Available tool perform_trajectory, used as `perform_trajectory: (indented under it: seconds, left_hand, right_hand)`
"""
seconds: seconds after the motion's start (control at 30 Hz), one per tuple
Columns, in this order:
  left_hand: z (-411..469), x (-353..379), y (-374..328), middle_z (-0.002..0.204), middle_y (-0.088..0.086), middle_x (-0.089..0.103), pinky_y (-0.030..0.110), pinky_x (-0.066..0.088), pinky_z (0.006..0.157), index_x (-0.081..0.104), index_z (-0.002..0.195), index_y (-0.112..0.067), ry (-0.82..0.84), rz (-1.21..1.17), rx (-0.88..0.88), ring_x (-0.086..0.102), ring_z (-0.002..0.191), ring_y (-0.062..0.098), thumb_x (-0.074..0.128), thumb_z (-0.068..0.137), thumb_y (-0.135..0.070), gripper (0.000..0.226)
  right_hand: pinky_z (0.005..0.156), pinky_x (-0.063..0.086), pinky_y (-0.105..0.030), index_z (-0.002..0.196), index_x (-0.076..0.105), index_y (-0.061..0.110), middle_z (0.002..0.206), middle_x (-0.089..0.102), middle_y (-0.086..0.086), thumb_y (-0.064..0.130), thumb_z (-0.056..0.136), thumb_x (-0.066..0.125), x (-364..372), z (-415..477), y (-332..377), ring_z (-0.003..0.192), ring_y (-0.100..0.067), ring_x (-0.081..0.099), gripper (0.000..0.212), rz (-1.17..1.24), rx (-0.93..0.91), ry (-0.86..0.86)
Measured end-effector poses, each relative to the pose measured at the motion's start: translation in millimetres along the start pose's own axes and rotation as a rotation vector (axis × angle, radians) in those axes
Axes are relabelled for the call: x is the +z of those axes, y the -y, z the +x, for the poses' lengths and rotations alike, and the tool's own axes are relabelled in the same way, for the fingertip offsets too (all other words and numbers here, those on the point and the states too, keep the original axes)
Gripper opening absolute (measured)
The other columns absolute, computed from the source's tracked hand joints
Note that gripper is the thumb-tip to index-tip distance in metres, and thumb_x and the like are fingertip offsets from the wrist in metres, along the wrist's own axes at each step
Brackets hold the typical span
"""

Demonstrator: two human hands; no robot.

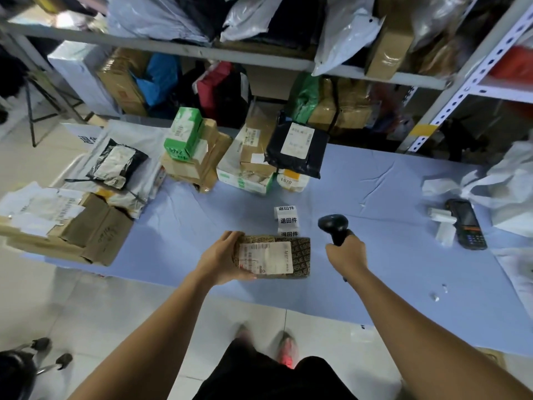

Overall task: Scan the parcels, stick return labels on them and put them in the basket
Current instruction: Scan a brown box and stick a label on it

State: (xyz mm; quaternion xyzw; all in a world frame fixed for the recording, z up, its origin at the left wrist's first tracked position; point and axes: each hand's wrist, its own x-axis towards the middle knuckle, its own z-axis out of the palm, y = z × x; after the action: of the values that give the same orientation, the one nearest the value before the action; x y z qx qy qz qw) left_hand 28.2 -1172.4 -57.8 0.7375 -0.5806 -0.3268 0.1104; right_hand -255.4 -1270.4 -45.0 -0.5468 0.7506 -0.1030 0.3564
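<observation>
Holding a brown parcel (274, 256) in left grip (222, 259) near desk's (375, 192) front edge, barcode scanner (334, 226) clasped in right grip (347, 251); return-label strip (287, 220) half hidden behind, piled parcels (248, 157) beyond.

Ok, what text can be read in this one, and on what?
"退回件", printed three times: label strip.
"0281": white parcel.
"ESSEN", "SUE ESS": wrap of the brown parcel in the left hand.
Shipping labels: too blurred to read.

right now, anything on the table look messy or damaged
The black mailer sits tilted, overhanging the boxes beneath it. The small black bag at far left is crumpled, its label creased. White scraps lie loose at right.
</observation>
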Motion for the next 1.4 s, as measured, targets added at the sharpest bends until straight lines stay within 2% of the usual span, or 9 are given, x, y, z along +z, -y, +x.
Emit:
perform_trajectory:
  seconds: [0.1,0.17,0.33,0.43,0.57,0.73,1.07,1.23,1.4]
  left_hand:
    - [-3.7,-0.9,0.0,0.097,-0.020,0.050,0.028,0.044,0.068,0.049,0.106,-0.037,-0.087,0.097,-0.042,0.055,0.090,0.009,0.070,0.035,-0.082,0.086]
    - [-6.0,0.7,-1.0,0.090,-0.017,0.050,0.030,0.046,0.067,0.050,0.098,-0.034,-0.138,0.117,-0.081,0.055,0.085,0.012,0.066,0.033,-0.087,0.085]
    - [-11.8,8.5,-13.6,0.083,-0.010,0.045,0.032,0.043,0.064,0.043,0.089,-0.029,-0.263,0.066,-0.203,0.050,0.078,0.015,0.060,0.033,-0.093,0.087]
    - [-13.6,15.5,-21.5,0.085,-0.007,0.044,0.033,0.045,0.066,0.043,0.093,-0.028,-0.282,-0.005,-0.285,0.055,0.082,0.020,0.066,0.040,-0.086,0.082]
    - [-13.1,20.8,-27.1,0.091,-0.003,0.044,0.037,0.053,0.070,0.046,0.099,-0.028,-0.313,-0.061,-0.314,0.055,0.086,0.022,0.069,0.044,-0.082,0.080]
    - [-13.6,24.8,-26.4,0.098,-0.003,0.045,0.033,0.050,0.068,0.047,0.109,-0.028,-0.338,-0.092,-0.316,0.054,0.093,0.020,0.077,0.047,-0.075,0.083]
    - [-13.8,25.3,-25.0,0.098,-0.003,0.044,0.032,0.049,0.069,0.049,0.110,-0.031,-0.334,-0.128,-0.324,0.054,0.093,0.019,0.076,0.046,-0.076,0.083]
    - [-12.5,23.8,-20.9,0.096,-0.004,0.043,0.030,0.047,0.067,0.052,0.112,-0.033,-0.347,-0.161,-0.293,0.052,0.091,0.017,0.079,0.048,-0.072,0.080]
    - [-9.4,21.1,-17.9,0.099,-0.004,0.044,0.032,0.050,0.072,0.052,0.112,-0.033,-0.346,-0.187,-0.279,0.052,0.096,0.017,0.080,0.046,-0.069,0.080]
  right_hand:
    - [0.040,0.047,-0.029,0.093,0.062,0.018,0.068,0.062,-0.004,0.027,0.080,0.059,-7.8,-12.9,22.0,0.049,-0.022,0.055,0.016,0.177,-0.065,0.030]
    - [0.043,0.049,-0.032,0.086,0.065,0.016,0.056,0.059,-0.003,0.031,0.081,0.062,-11.7,-23.3,36.7,0.044,-0.021,0.053,0.017,0.214,-0.095,0.096]
    - [0.046,0.051,-0.028,0.082,0.064,0.006,0.059,0.060,-0.005,0.036,0.083,0.067,-12.1,-47.3,65.0,0.039,-0.015,0.054,0.030,0.142,-0.190,0.250]
    - [0.045,0.048,-0.027,0.083,0.064,0.000,0.058,0.060,-0.006,0.036,0.082,0.067,-14.2,-59.2,73.6,0.039,-0.016,0.054,0.036,0.107,-0.197,0.275]
    - [0.043,0.047,-0.024,0.086,0.066,0.003,0.052,0.058,-0.003,0.038,0.083,0.067,-19.7,-71.9,77.5,0.039,-0.015,0.056,0.035,0.042,-0.221,0.270]
    - [0.043,0.049,-0.024,0.087,0.066,0.004,0.050,0.056,-0.002,0.039,0.083,0.067,-24.7,-84.3,80.5,0.039,-0.014,0.054,0.035,0.010,-0.273,0.287]
    - [0.050,0.048,-0.028,0.081,0.063,0.007,0.054,0.054,0.001,0.038,0.084,0.066,-30.8,-97.2,81.3,0.043,-0.013,0.051,0.031,-0.039,-0.352,0.232]
    - [0.046,0.046,-0.027,0.071,0.059,0.019,0.053,0.054,0.002,0.038,0.083,0.066,-37.2,-101.1,80.7,0.041,-0.013,0.050,0.024,-0.031,-0.362,0.227]
    - [0.043,0.042,-0.021,0.074,0.061,0.024,0.056,0.057,0.005,0.040,0.083,0.068,-41.2,-97.3,76.5,0.041,-0.007,0.050,0.020,0.002,-0.377,0.209]
